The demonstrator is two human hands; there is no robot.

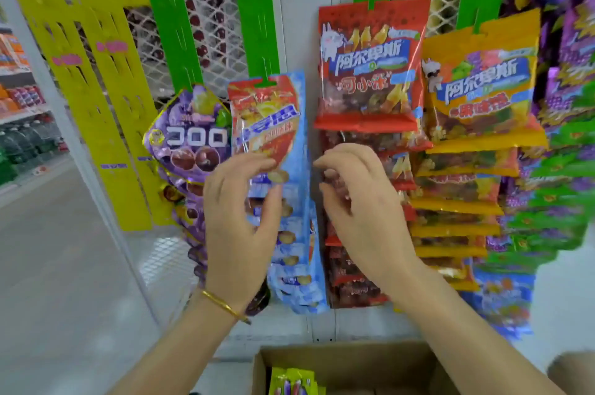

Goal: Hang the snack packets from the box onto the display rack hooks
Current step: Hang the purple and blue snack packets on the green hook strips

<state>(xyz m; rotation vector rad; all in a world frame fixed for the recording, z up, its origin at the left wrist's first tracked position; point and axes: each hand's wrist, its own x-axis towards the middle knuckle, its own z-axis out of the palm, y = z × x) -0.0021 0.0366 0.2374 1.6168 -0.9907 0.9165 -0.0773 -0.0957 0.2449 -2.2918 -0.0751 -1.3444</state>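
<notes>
So the top red-and-blue foil snack packet (265, 117) is already up on the green plastic hanging strip (254, 8), with the strip's little tab poking through the hole at the packet's top and a column of blue foil packets (296, 265) stacked below it on the same strip. The left hand (240, 220) is right at the packet's bottom edge: forefinger tip on the foil, thumb a bit below with a gap between them. I honestly can't tell if it's pinching the edge or just touching it. The right hand (363, 201) hovers just beside, in front of the red cola-gummy packets (367, 66), fingers loosely curled round nothing. My take is that this is the seat-and-straighten bit, so the trick would be a light downward tug on the bottom edge to check the hole is fully over the tab, then flattening the packet so it faces out and doesn't ride over the purple grape-gummy packets (193, 137) on its left. Don't yank, because foil holes tear easily and the strip looks flexy. The free right hand could steady the strip. The brown cardboard box (354, 362) sits below at the foot of the rack with yellow-green foil packets (291, 381) in it, so I'd say there's more to hang.
</notes>
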